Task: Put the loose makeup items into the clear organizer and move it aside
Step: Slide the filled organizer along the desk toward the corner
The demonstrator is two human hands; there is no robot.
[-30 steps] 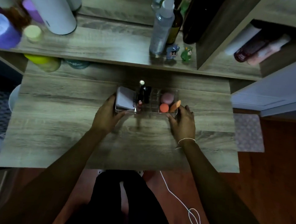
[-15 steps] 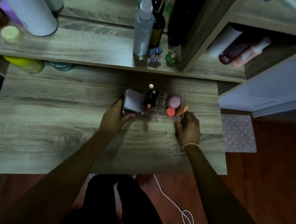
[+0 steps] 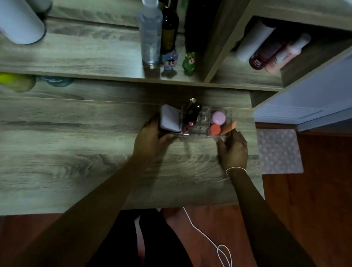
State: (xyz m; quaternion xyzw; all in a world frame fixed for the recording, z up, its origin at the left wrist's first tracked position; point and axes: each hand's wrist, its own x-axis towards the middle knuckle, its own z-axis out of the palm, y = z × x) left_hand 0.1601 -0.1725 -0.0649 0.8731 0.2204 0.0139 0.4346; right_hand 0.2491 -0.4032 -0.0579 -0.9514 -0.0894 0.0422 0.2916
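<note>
Both hands are on the clear organizer [image 3: 201, 122], which sits on the wooden desk [image 3: 66, 146] toward its far right side, just in front of the raised shelf [image 3: 82, 64]. Her left hand [image 3: 149, 142] is wrapped around the organizer's left end, thumb along the near wall and fingers curled up the side, pressed against the pale lilac compact [image 3: 170, 118] that stands in the leftmost compartment. The right hand [image 3: 233, 151] grips the near right corner, fingertips touching the clear wall just below the orange sponge [image 3: 229, 127], which leans out over the rim. Inside, next to the compact, dark tubes [image 3: 191, 115] stand tilted, one with a silvery tip; the middle cells look bare, though the plastic is hard to read in this dim light. On the right are a round pink puff [image 3: 219, 118] and, nearer to her, a round orange-red one [image 3: 215, 129]. A thin white band [image 3: 236, 168] circles the right wrist. Up on the shelf behind, a clear spray bottle [image 3: 150, 31] stands beside a dark bottle [image 3: 169, 28], with a small blue figurine [image 3: 169, 61] and a green figurine [image 3: 189, 61] just in front of them. A white cord [image 3: 215, 240] trails across the reddish floor [image 3: 322, 206] below the desk edge.
</note>
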